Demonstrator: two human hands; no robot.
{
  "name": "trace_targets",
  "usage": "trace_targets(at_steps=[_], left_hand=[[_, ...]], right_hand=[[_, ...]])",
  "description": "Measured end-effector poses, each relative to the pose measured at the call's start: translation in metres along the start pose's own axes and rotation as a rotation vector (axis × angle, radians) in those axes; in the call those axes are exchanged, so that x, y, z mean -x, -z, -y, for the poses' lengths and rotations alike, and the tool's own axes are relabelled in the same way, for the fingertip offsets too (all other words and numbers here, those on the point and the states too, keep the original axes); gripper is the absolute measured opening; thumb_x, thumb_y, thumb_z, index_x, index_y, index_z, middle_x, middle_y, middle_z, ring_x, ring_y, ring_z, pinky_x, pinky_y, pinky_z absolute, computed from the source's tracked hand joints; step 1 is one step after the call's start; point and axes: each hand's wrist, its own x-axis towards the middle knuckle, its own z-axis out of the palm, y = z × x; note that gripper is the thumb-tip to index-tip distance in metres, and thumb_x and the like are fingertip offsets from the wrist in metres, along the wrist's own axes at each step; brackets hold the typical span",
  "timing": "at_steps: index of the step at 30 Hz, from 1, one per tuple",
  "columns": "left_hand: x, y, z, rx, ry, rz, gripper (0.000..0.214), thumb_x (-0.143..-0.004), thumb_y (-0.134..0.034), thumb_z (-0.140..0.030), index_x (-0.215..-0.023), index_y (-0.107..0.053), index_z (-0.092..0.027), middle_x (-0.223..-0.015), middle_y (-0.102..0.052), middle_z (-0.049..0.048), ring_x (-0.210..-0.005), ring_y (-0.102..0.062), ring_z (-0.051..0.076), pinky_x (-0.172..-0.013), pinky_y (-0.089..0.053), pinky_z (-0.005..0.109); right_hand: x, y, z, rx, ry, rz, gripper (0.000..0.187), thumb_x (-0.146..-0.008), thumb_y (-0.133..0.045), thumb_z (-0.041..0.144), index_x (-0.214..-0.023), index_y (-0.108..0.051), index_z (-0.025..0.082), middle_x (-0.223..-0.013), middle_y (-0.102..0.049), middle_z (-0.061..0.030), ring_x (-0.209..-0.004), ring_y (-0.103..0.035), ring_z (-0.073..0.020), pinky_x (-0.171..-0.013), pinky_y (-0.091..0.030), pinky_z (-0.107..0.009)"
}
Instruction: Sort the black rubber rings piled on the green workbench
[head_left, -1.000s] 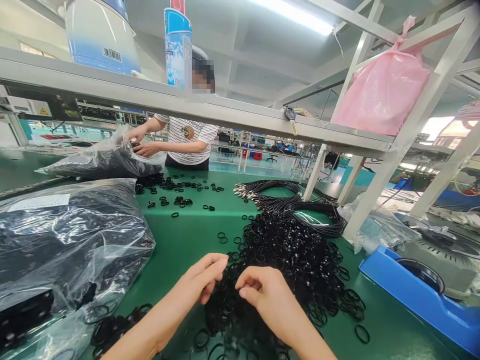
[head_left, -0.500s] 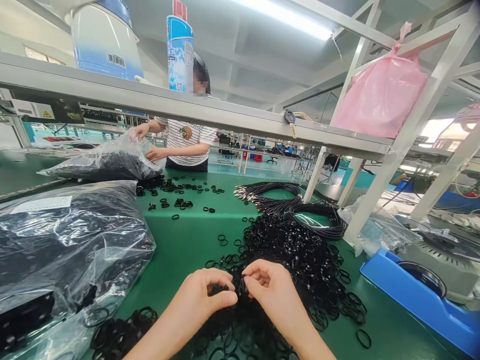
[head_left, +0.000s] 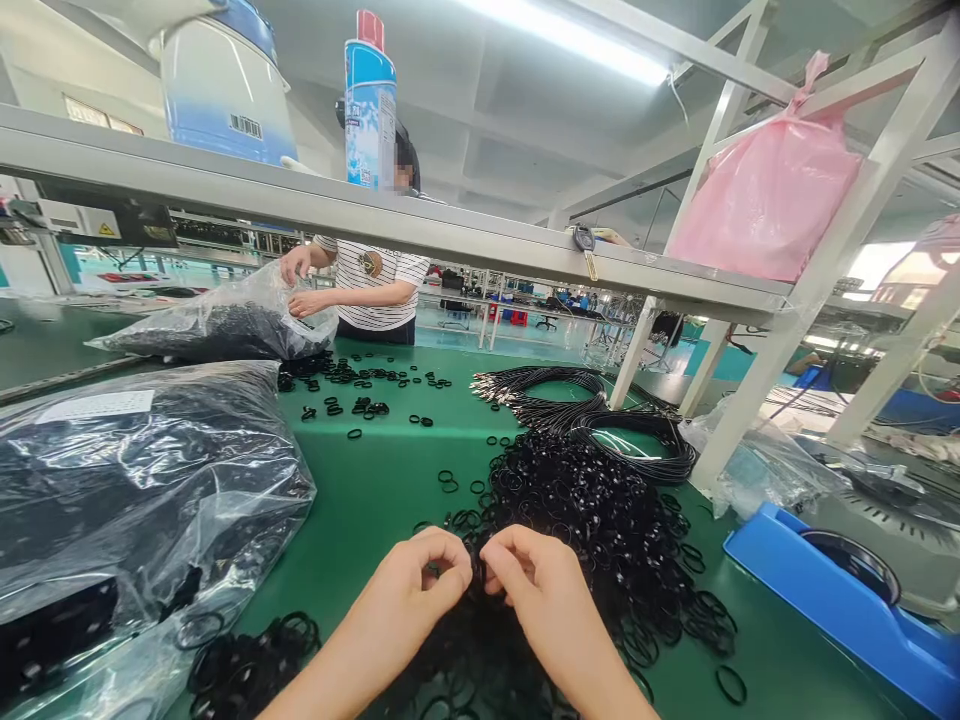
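Observation:
My left hand (head_left: 429, 580) is closed, thumb and forefinger pinched together at the edge of a dark ring (head_left: 478, 568). Against the ring's other side, my right hand (head_left: 529, 580) also has its fingers curled into a pinch. The ring is small and partly covered by the fingertips. Both hands are held over a big heap of thin black rings (head_left: 585, 510), which spreads behind and beneath them on the green table (head_left: 360, 520). A smaller pile of black rings (head_left: 255, 660) lies beside my left forearm.
To the left lies a large clear bag of black items (head_left: 150, 470). Coiled black cables (head_left: 630, 445) sit behind the heap. A blue tape dispenser (head_left: 825, 610) stands at right. A metal shelf (head_left: 480, 235) crosses above. Opposite, a person (head_left: 375, 285) handles another plastic bag (head_left: 225, 315).
My left thumb and forefinger have come together from a wider gap. Both hands are now closer to each other. The camera view has shifted slightly.

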Motion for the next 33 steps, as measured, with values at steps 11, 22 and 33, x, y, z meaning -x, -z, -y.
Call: trace_targets(at_steps=[11,22,33], left_hand=[[0.004,0.007,-0.011,-0.042,0.015,0.037,0.017,-0.081,-0.051,-0.031,-0.069,-0.058,-0.021,-0.081,-0.058,-0.0024,-0.078,-0.053,0.017,-0.069,-0.038,0.026],[0.004,0.007,-0.012,-0.065,-0.003,0.032,0.018,-0.079,-0.053,-0.032,-0.066,-0.061,-0.021,-0.080,-0.061,-0.0020,-0.074,-0.052,0.016,-0.064,-0.037,0.026],[0.000,0.015,0.005,-0.354,0.083,-0.177,0.014,-0.073,-0.042,-0.017,-0.061,-0.049,-0.021,-0.069,-0.056,-0.0026,-0.067,-0.052,0.016,-0.060,-0.035,0.026]], right_hand=[[0.002,-0.003,0.000,0.055,-0.028,-0.004,0.019,-0.084,-0.052,0.028,-0.068,-0.056,0.019,-0.067,-0.055,0.0031,-0.065,-0.047,-0.0120,-0.057,-0.032,-0.021],[0.001,-0.006,-0.004,-0.197,-0.039,0.057,0.022,-0.083,-0.052,0.029,-0.065,-0.052,0.018,-0.064,-0.053,0.0030,-0.065,-0.048,-0.0123,-0.061,-0.035,-0.022],[0.002,-0.006,-0.006,0.297,0.026,-0.135,0.024,-0.091,-0.040,0.031,-0.069,-0.045,0.021,-0.069,-0.051,0.0023,-0.064,-0.045,-0.0141,-0.060,-0.031,-0.025]])
